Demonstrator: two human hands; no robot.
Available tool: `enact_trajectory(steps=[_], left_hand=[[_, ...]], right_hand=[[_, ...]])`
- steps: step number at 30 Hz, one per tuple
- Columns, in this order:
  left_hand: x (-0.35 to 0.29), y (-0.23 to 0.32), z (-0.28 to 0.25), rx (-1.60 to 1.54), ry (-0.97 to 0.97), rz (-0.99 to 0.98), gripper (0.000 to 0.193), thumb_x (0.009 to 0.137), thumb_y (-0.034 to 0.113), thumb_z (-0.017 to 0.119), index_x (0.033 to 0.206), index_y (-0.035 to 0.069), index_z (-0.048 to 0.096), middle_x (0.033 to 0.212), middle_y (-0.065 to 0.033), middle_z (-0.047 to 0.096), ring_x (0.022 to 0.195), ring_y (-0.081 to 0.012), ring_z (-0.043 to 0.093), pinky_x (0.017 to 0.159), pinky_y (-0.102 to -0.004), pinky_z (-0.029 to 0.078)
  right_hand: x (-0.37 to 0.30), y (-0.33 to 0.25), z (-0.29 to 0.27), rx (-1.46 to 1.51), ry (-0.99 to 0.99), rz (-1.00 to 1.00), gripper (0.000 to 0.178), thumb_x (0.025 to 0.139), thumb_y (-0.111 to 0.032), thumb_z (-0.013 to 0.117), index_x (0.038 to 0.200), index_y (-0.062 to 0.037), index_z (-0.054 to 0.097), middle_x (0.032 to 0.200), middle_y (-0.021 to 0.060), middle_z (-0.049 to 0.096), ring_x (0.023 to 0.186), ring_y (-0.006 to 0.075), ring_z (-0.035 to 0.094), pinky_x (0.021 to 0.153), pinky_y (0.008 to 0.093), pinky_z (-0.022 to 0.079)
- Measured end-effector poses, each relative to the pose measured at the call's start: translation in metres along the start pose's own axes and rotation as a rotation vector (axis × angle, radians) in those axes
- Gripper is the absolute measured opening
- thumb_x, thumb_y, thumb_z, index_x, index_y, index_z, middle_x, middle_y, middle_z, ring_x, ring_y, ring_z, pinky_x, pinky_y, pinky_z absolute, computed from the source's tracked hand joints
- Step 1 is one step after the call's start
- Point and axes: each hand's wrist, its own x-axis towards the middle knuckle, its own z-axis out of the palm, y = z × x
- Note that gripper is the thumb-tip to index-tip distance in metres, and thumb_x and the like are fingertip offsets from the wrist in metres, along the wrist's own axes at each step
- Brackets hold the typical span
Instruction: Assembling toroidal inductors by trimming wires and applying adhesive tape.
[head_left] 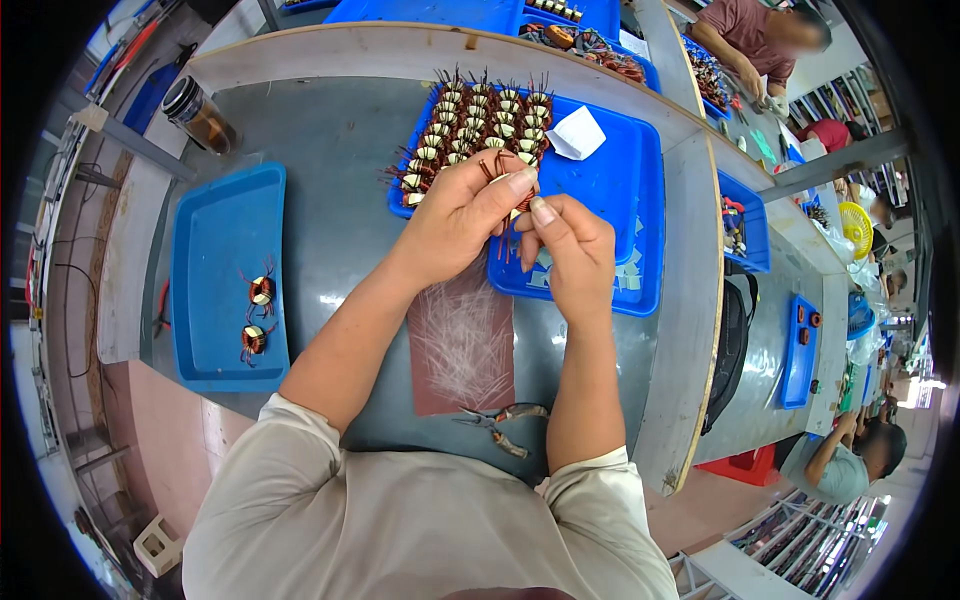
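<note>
Above the front part of the blue tray (648, 205), my left hand (452, 222) and my right hand (574, 250) meet with fingers pinched on a copper-wire-wound coil (522, 203). The fingers cover most of the coil, and some of its wire ends stick out. Just beyond, rows of similar coils (468, 128) with pale centres and upright wire ends fill the left side of the tray. Under my hands, small pale pieces (628, 272) lie scattered in the tray's front. A scratched brown mat (462, 350) lies on the bench nearer to me.
Pliers (497, 424) with open handles lie by the bench's front edge. To the left, a blue tray (225, 365) holds two wound coils (256, 318). A lidded bottle (200, 116) stands back left. Folded white paper (576, 134) rests in the coil tray. Wooden partitions (690, 310) border the bench.
</note>
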Motion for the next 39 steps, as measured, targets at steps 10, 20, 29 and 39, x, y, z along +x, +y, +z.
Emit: enact_trajectory(steps=[10,20,29,39], left_hand=[[-0.001,0.007,-0.011,-0.006,-0.006,-0.061,0.037,0.103,0.032,0.064,0.075,0.009,0.059,0.068,0.0066,0.050,0.063,-0.0033,0.042,0.055,-0.0262,0.033],[-0.004,0.018,-0.018,-0.117,-0.050,-0.242,0.041,0.102,0.037,0.063,0.070,0.012,0.058,0.061,0.0071,0.047,0.055,-0.0031,0.039,0.050,-0.0257,0.028],[0.000,0.007,-0.016,-0.243,-0.061,-0.341,0.040,0.103,0.038,0.062,0.075,0.009,0.063,0.055,0.0046,0.045,0.044,-0.0049,0.035,0.041,-0.0243,0.024],[0.005,-0.013,-0.020,-0.233,-0.187,-0.432,0.040,0.099,0.038,0.066,0.072,0.009,0.062,0.055,0.0022,0.047,0.044,-0.0057,0.035,0.040,-0.0252,0.023]], right_hand=[[-0.007,-0.016,-0.002,-0.147,-0.179,0.018,0.026,0.105,-0.017,0.062,0.090,0.0025,0.072,0.063,0.0038,0.062,0.054,0.0118,0.056,0.053,0.0276,0.044],[-0.010,-0.037,0.020,-0.438,-0.158,-0.211,0.011,0.093,-0.005,0.074,0.100,0.0026,0.074,0.078,0.0087,0.071,0.062,0.0140,0.063,0.056,0.0297,0.048],[-0.010,-0.027,0.006,-0.408,-0.150,-0.139,0.012,0.098,-0.007,0.068,0.101,0.0032,0.074,0.072,0.0067,0.069,0.060,0.0129,0.062,0.055,0.0290,0.047],[-0.012,-0.031,-0.010,-0.374,-0.289,0.166,0.019,0.101,-0.013,0.068,0.092,0.0016,0.075,0.061,0.0045,0.064,0.056,0.0085,0.059,0.052,0.0280,0.044]])
